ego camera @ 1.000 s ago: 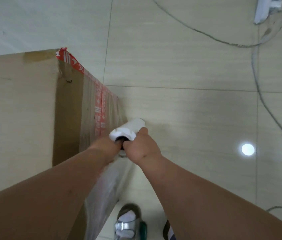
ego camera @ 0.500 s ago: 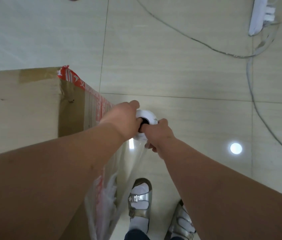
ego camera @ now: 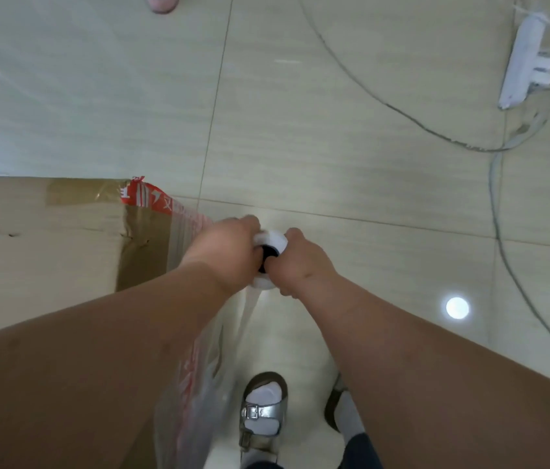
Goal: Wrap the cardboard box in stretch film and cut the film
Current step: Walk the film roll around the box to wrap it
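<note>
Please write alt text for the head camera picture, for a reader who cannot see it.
Both hands, left hand and right hand, grip a film roll beside a box corner; film covers the box's side. A power strip lies on the floor.

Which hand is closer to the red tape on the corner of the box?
Left. The left hand grips the film roll just beside the red tape; the right hand holds the roll's far side, away from the box.

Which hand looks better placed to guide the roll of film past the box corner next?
Probably the left. The left hand grips the white stretch film roll on the side nearest the brown cardboard box and its red-taped corner; the right hand holds the outer side.
</note>
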### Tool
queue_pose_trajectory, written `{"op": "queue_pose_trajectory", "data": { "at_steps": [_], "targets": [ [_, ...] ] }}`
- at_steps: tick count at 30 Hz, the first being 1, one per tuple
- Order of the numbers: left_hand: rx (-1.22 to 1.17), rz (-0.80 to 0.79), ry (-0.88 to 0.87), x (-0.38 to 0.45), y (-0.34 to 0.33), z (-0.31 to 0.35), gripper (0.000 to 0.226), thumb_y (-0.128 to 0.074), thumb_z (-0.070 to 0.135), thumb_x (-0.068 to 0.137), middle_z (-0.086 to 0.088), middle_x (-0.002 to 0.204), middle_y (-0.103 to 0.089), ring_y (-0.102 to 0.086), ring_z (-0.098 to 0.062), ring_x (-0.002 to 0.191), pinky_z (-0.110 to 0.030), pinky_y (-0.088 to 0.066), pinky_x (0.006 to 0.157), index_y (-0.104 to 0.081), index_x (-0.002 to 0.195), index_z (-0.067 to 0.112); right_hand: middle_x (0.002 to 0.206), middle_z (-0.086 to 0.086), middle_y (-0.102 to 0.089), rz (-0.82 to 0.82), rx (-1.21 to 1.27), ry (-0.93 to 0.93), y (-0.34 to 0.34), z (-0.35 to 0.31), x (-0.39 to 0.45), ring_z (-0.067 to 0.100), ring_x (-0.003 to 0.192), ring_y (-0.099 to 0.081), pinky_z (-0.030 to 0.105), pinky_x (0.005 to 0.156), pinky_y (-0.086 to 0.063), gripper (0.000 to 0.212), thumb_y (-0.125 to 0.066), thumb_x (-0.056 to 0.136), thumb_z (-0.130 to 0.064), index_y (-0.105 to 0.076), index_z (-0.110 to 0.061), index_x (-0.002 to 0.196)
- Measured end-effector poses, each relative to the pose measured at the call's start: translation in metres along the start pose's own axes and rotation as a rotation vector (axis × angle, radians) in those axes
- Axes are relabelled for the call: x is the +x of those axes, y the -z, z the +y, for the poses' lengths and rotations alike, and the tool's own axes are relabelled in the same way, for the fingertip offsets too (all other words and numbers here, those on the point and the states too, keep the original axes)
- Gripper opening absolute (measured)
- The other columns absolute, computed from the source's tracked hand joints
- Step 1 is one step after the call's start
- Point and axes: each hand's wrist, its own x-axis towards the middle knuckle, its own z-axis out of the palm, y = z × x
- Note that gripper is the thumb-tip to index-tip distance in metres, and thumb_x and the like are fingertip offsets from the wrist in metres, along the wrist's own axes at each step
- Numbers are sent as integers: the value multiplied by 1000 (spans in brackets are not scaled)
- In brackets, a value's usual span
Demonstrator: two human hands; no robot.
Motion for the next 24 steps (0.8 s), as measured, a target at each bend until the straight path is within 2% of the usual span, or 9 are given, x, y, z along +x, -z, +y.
{"op": "queue_pose_trajectory", "data": {
  "at_steps": [2,4,6,9,12,15,18,21,24],
  "targets": [
    [-150,3,113,3,-1,2,28,-53,33,85,1,98,-59,-57,-21,84,-33,-50,74,-50,108,19,101,12,-64,12,141,-72,4,0,4,33,82,-70,45,76,-58,36,-52,86,-26,-37,-15,117],
    [-347,-173,317,3,-2,5,34,-53,46,83,-2,97,-67,-63,-20,81,-33,-54,77,-56,103,19,103,13,-63,-49,240,-176,8,0,8,30,72,-72,42,69,-61,40,-52,88,-26,-33,-16,122],
    [-484,-352,467,4,3,13,33,-54,41,88,-8,89,-71,-65,-21,70,-30,-52,69,-64,98,11,107,15,-64,-134,167,-244,18,-3,11,29,75,-73,38,65,-59,47,-56,88,-27,-32,-13,126],
    [-121,-423,342,15,12,18,29,-53,30,90,-7,80,-69,-63,-21,71,-28,-48,66,-66,94,5,110,13,-59,-85,-151,-100,28,-7,20,31,97,-65,36,71,-50,54,-62,84,-29,-35,-12,128],
    [215,-347,180,28,24,19,26,-48,27,91,-5,95,-67,-64,-22,89,-30,-47,70,-62,104,9,114,9,-58,-107,-296,102,32,-18,27,31,101,-59,36,76,-48,50,-59,85,-31,-38,-20,130],
    [260,-236,81,38,39,12,16,-52,25,86,2,82,-59,-56,-19,77,-29,-41,64,-59,98,16,102,6,-60,-176,-294,114,35,-33,33,28,91,-57,35,71,-46,38,-57,87,-31,-41,-16,118],
    [235,-161,-11,51,53,2,9,-51,27,84,7,74,-49,-54,-18,77,-29,-39,64,-52,89,20,94,5,-54,-158,-184,69,41,-47,41,27,87,-55,33,67,-40,36,-56,89,-28,-38,-12,115],
    [230,-85,-110,66,65,-5,9,-48,28,87,7,72,-44,-49,-19,76,-29,-35,64,-45,89,20,101,9,-61,-121,-118,50,50,-61,52,31,93,-64,39,74,-53,41,-54,88,-26,-36,-12,122],
    [174,-94,-42,78,73,-16,18,-48,35,85,7,73,-45,-51,-19,74,-30,-39,63,-46,92,19,103,13,-63,-129,-47,-5,54,-77,62,31,88,-69,48,80,-58,38,-53,89,-25,-35,-14,120]
  ]
}}
